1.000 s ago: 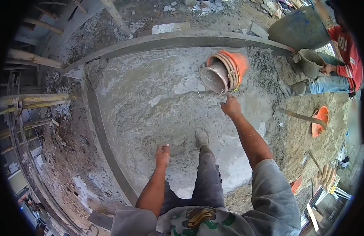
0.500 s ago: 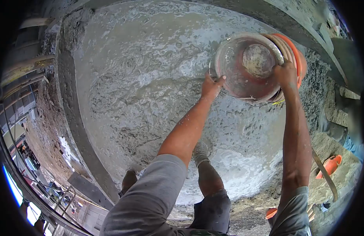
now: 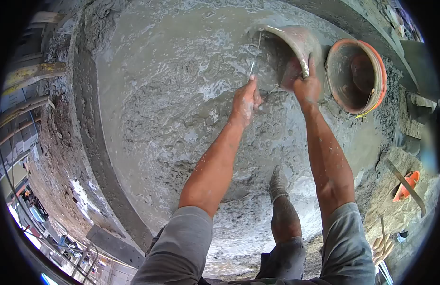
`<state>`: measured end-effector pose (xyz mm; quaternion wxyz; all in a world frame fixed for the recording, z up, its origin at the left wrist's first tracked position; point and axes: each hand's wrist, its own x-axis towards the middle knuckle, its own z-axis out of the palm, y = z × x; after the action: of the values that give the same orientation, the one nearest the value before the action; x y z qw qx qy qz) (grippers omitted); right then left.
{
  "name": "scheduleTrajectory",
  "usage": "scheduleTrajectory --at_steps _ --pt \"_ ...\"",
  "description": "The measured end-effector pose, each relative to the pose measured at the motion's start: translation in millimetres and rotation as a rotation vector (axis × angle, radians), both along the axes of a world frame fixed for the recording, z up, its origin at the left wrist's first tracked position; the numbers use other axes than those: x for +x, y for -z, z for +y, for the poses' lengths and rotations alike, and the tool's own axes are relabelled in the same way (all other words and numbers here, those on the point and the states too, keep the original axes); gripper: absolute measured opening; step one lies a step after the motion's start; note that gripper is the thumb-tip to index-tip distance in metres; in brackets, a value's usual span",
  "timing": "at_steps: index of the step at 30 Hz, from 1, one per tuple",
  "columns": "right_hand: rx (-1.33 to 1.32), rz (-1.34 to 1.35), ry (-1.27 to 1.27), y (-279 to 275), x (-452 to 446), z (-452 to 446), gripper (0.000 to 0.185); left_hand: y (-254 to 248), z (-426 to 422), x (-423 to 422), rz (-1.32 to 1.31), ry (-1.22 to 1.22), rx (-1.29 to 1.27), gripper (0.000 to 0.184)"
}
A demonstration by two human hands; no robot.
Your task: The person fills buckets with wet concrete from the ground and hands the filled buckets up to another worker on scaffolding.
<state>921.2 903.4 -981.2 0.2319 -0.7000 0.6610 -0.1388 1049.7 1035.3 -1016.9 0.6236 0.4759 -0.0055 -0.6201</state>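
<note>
A cement-smeared bucket [image 3: 308,40] is tipped on its side over the wet grey concrete [image 3: 158,114], its mouth toward the left. My right hand [image 3: 307,88] grips its rim at the lower right. Closed on the thin wire handle, my left hand [image 3: 246,100] is just left of the bucket. Right of my right hand, the remaining stack of orange buckets [image 3: 355,76] rests on the concrete with its opening facing up and left. My boot [image 3: 278,183] stands in the wet concrete below.
A concrete edge form [image 3: 94,133] curves down the left side, with wooden poles [image 3: 34,76] beyond it. Another form [image 3: 372,38] crosses the upper right. At the right lie an orange shovel [image 3: 406,186] and a wooden handle [image 3: 406,183].
One bucket has come out of the stack and moved left, now tipped over. My left hand has shifted onto its handle, and my right hand has moved left with it.
</note>
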Motion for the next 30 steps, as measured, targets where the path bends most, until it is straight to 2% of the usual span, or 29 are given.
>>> scheduleTrajectory --at_steps 1,3,6,7,9,10,11,13,16,18,19,22,24,27,30 --pt "-0.216 -0.149 -0.106 20.4 7.4 23.4 0.069 3.1 24.1 8.8 0.049 -0.043 0.004 0.049" --pt "-0.295 -0.142 -0.122 2.2 35.7 72.3 0.071 -14.5 67.0 21.3 0.111 -0.104 0.027 0.050" --pt "0.166 -0.243 -0.122 -20.2 55.8 110.9 0.073 -50.5 148.2 37.5 0.116 -0.227 0.079 0.050" --pt "0.244 -0.216 -0.147 -24.2 70.3 138.6 0.074 -56.4 179.9 46.6 0.109 -0.267 0.113 0.050" --pt "0.280 -0.124 -0.246 -16.3 95.4 208.3 0.080 -71.2 244.3 65.2 0.104 -0.331 0.209 0.047" --pt "0.365 -0.169 -0.231 -20.1 103.0 238.6 0.084 -82.0 268.9 70.1 0.072 -0.329 0.271 0.047" --pt "0.256 -0.295 -0.264 -4.4 104.0 268.7 0.085 -93.6 289.3 71.8 0.043 -0.336 0.333 0.046" --pt "0.417 -0.234 -0.224 -18.0 110.5 307.4 0.081 -125.9 310.7 76.9 -0.033 -0.326 0.458 0.045" --pt "0.665 -0.242 -0.110 -3.0 97.4 340.6 0.071 -187.6 320.3 74.5 -0.188 -0.277 0.619 0.040" --pt "1.119 -0.452 0.151 -21.8 94.3 345.5 0.051 -207.4 314.2 71.2 -0.392 -0.185 0.679 0.042" --pt "1.206 -0.432 0.192 -34.3 93.8 355.4 0.045 -218.5 315.9 70.0 -0.488 -0.129 0.709 0.045" --pt "1.436 -0.369 0.276 -50.7 83.2 385.3 0.031 -264.9 331.0 65.3 -0.506 -0.068 0.773 0.048" --pt "1.596 -0.309 0.279 -49.4 57.6 423.0 0.026 -323.9 349.0 70.1 -0.459 -0.042 0.810 0.047" --pt "1.568 -0.504 0.305 -160.8 65.2 443.0 0.018 -420.4 371.5 93.1 -0.471 -0.056 0.736 0.048" --pt "1.336 -0.425 0.011 -305.0 98.9 437.9 0.021 -502.3 420.1 113.1 -0.494 -0.122 0.618 0.046"
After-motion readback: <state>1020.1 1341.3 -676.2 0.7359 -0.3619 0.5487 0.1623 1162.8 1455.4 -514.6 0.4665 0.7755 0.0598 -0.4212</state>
